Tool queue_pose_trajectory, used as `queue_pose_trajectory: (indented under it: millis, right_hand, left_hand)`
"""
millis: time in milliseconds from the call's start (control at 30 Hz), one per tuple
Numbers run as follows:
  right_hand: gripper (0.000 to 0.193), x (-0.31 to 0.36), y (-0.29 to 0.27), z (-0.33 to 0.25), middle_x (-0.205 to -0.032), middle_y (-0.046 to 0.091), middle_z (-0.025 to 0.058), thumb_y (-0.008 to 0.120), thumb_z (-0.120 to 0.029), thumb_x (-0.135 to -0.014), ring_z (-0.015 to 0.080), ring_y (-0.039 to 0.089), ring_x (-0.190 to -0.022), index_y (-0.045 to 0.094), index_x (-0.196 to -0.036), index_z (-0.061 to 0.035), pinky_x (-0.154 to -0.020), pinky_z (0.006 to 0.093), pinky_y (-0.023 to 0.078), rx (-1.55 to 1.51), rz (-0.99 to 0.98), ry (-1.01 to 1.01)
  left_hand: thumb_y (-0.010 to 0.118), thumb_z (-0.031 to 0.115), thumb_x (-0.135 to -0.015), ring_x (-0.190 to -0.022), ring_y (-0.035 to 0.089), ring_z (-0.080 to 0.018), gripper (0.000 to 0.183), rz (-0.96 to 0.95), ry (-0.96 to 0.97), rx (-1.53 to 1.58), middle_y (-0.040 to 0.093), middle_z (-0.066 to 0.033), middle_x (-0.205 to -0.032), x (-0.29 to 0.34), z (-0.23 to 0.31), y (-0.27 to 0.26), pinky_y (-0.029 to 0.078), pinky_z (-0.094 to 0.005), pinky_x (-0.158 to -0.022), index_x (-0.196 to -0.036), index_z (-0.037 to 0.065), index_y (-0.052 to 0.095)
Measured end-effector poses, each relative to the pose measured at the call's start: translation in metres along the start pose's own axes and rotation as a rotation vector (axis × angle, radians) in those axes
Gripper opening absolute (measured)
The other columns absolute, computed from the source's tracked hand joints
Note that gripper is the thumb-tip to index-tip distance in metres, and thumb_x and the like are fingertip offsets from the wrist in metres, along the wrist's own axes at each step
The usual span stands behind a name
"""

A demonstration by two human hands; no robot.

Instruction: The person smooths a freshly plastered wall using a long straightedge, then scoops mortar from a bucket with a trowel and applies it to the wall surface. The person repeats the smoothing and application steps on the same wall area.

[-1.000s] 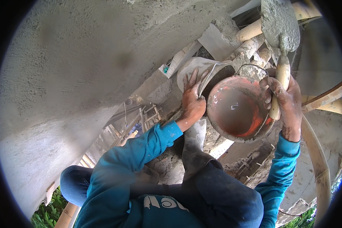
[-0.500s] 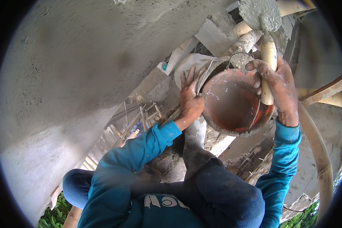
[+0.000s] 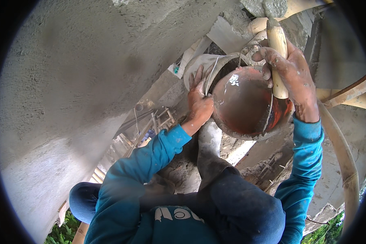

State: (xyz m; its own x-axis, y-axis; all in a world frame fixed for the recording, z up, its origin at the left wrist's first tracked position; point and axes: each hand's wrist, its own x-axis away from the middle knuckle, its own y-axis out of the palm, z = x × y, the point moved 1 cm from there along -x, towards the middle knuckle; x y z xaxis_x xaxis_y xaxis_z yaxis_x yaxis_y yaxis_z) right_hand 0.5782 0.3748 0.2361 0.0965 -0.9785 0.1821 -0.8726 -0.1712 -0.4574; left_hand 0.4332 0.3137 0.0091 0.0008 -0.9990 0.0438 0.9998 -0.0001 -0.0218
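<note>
My right hand (image 3: 299, 75) is closed around the pale wooden handle of a trowel (image 3: 277, 42). The trowel's mortar-coated blade (image 3: 265, 7) points away from me and is partly cut off at the top. Below the handle's end is an orange-red bucket (image 3: 284, 110), smeared grey with mortar inside, its mouth facing me and its wire handle hanging over the opening. At the bucket's left, my left hand (image 3: 201, 103) grips a grey, thin-edged curved piece (image 3: 201, 61) with the fingers behind its edge. What kind of thing this piece is, I cannot make out.
A broad grey plastered wall (image 3: 69, 81) slopes along the left side. Bamboo poles (image 3: 345, 162) curve past on the right, and more lie at the top. My bent knees and a mortar-caked boot (image 3: 209, 140) are below the bucket. Broken boards (image 3: 229, 38) lie beyond.
The trowel and my right hand have shifted slightly up and left in the view, taking more of the blade out of sight. The bucket and left hand appear a little further up and left too.
</note>
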Motion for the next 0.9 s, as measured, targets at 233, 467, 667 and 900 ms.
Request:
queue_pose_trajectory:
  millis: [233, 467, 667, 900]
  right_hand:
    - [0.034, 0.004, -0.02, 0.015, -0.09, 0.063, 0.008, 0.06, -0.023, -0.09, 0.0083, 0.056, -0.061, 0.053, -0.111, 0.0027, -0.049, 0.0221, 0.048, -0.103, 0.015, -0.001]
    - [0.052, 0.039, -0.112, 0.047, -0.077, 0.056, 0.0024, 0.068, -0.04, -0.086, 0.007, 0.05, -0.054, 0.054, -0.11, 0.0043, -0.045, 0.0209, 0.041, 0.142, 0.236, 0.069]
    - [0.028, 0.051, -0.192, 0.125, -0.081, 0.057, 0.002, 0.065, -0.025, -0.092, 0.0076, 0.051, -0.061, 0.057, -0.106, -0.0022, -0.05, 0.0218, 0.042, 0.083, 0.555, 0.15]
    - [0.027, 0.021, -0.246, 0.205, -0.085, 0.062, 0.0046, 0.067, -0.023, -0.09, 0.013, 0.057, -0.07, 0.061, -0.104, -0.0009, -0.062, 0.028, 0.048, 0.028, 0.792, 0.106]
  left_hand:
    - [0.05, -0.01, -0.071, -0.145, 0.012, -0.042, 0.073, -0.014, -0.052, 0.002, 0.028, -0.0081, -0.156, -0.002, 0.006, 0.0, 0.017, -0.0432, -0.119, -0.141, 0.012, 0.046]
    - [0.044, -0.014, -0.069, -0.122, 0.048, -0.0233, 0.067, 0.134, -0.348, 0.41, 0.051, -0.0103, -0.136, -0.029, -0.01, -0.026, 0.039, -0.0308, -0.102, -0.134, 0.0, 0.052]
    - [0.048, -0.01, -0.066, -0.081, 0.057, -0.0131, 0.063, 0.242, -0.35, 0.412, 0.062, -0.0057, -0.1, -0.043, -0.019, -0.062, 0.047, -0.0261, -0.071, -0.128, -0.001, 0.055]
    - [0.046, -0.013, -0.073, -0.079, 0.058, -0.0133, 0.056, 0.23, -0.35, 0.463, 0.062, -0.0097, -0.099, -0.057, -0.006, -0.081, 0.048, -0.0278, -0.066, -0.128, -0.003, 0.054]
